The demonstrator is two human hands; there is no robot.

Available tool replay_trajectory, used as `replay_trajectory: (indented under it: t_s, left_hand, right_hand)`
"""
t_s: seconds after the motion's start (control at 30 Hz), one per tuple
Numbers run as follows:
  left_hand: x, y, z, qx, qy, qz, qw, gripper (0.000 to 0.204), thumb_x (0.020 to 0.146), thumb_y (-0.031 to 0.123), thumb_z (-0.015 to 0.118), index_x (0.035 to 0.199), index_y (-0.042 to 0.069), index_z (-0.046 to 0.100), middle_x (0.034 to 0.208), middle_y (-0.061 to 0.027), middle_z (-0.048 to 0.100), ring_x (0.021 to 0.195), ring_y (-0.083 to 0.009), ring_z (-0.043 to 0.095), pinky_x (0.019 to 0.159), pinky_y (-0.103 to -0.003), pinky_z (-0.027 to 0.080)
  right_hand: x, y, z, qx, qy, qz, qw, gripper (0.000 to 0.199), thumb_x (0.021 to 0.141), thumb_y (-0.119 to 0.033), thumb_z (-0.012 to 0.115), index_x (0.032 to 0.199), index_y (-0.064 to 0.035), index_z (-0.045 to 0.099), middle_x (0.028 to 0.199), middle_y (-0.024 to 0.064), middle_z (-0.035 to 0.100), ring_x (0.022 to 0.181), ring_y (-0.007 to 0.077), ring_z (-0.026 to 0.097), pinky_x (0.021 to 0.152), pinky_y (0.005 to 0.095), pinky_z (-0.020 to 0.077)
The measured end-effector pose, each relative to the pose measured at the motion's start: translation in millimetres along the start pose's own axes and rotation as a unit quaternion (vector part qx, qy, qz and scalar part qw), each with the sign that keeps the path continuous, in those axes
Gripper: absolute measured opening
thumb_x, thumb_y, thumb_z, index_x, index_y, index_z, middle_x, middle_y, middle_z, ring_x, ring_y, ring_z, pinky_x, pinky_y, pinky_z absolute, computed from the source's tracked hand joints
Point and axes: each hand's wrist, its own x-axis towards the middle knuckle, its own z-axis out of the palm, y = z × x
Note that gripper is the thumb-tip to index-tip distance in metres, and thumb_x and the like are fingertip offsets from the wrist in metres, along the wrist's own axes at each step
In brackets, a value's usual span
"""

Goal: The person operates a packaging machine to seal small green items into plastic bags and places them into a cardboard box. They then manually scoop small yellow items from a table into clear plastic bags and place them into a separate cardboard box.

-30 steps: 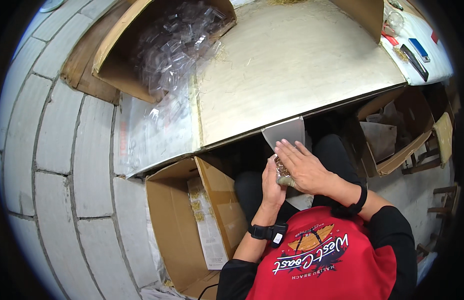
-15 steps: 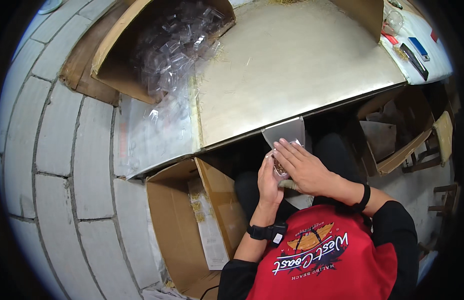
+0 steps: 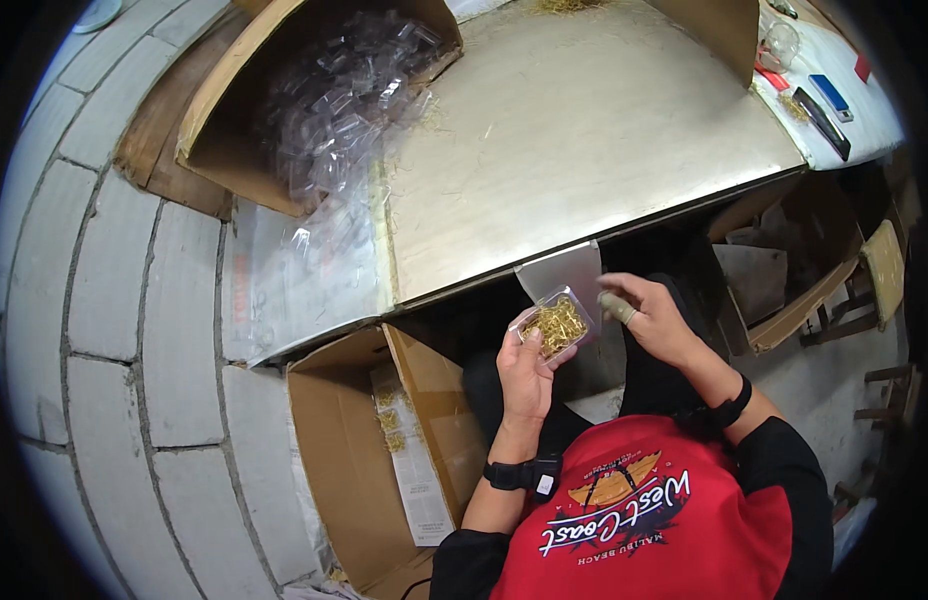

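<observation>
Worktable point(image 3: 584, 150) edge is sitting just above the hands; a cardboard box of clear plastic containers point(image 3: 334, 100) is lying on its left part, an open empty carton point(image 3: 374, 450) is standing on the floor below. Left hand point(image 3: 526, 370) is cupping a small clear tray of golden bits point(image 3: 556, 325), lid hinged up. Right hand point(image 3: 649, 315) is hovering just beside the tray, fingers loosely curled, holding nothing visible.
</observation>
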Motion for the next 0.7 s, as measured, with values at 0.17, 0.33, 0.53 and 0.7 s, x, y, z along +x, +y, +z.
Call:
replay_trajectory:
  t_s: [0.17,0.33,0.53,0.7]
  left_hand:
    - [-2,-4,9,0.011,0.006,-0.009,1.0,0.028,0.094,0.017,0.048,0.116,0.0,0.046,0.107,-0.0133,0.058,0.091,-0.0233,0.064,0.066,-0.035,0.06]
    - [-1,-2,7,0.041,0.02,-0.068,0.997,0.027,0.092,0.025,0.052,0.106,0.002,0.05,0.095,-0.0107,0.062,0.078,-0.0198,0.066,0.055,-0.031,0.059]
    - [5,-11,-1,0.09,0.071,-0.123,0.986,0.024,0.089,0.028,0.056,0.099,0.006,0.051,0.083,-0.0072,0.063,0.067,-0.0149,0.065,0.046,-0.026,0.057]
    - [4,-15,1,0.083,0.082,-0.109,0.987,0.017,0.087,0.02,0.056,0.097,0.007,0.052,0.083,-0.0066,0.062,0.066,-0.0151,0.065,0.043,-0.027,0.056]
  right_hand:
    - [-4,3,9,0.201,-0.057,0.166,0.964,0.013,0.085,-0.009,0.062,0.091,0.0022,0.063,0.067,0.0024,0.06,0.051,0.0066,0.054,0.047,0.0202,0.0423]
    - [0,12,13,0.164,-0.056,0.164,0.971,0.011,0.085,-0.009,0.062,0.082,0.0017,0.062,0.063,0.002,0.059,0.051,0.0062,0.053,0.046,0.0201,0.0416]
    - [-9,8,16,0.05,-0.064,0.111,0.991,0.013,0.086,-0.009,0.06,0.079,0.0018,0.061,0.062,0.0021,0.058,0.05,0.0055,0.052,0.045,0.0202,0.041]
    - [-8,21,16,0.142,-0.072,0.171,0.972,0.014,0.086,-0.011,0.061,0.079,0.0006,0.06,0.062,0.0021,0.058,0.049,0.0055,0.051,0.044,0.02,0.0405]
